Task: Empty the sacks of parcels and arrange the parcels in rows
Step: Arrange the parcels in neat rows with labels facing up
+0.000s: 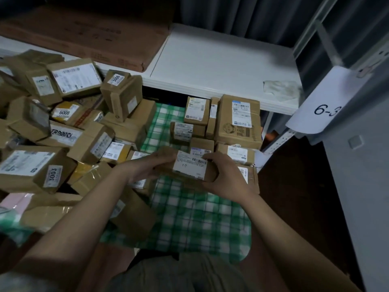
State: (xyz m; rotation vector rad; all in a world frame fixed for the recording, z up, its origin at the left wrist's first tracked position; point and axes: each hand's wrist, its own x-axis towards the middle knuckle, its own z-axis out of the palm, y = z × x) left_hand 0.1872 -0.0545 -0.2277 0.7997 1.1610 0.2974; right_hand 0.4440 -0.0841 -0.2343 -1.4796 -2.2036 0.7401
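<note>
Brown cardboard parcels (37, 169) (white labels), green-and-white checked cloth (189, 211), white table (221, 60), dark grey curtain (242, 11)

This looks like a parcel depot or pick-up storeroom. Left of the green checked cloth (189, 211) on the floor, labelled cardboard parcels (63, 127) lie heaped, some stickered 3003 and 6008. Beyond the cloth stands a white shelf (221, 66); right of it, a rack tag (322, 102) reads 6-3.
</note>
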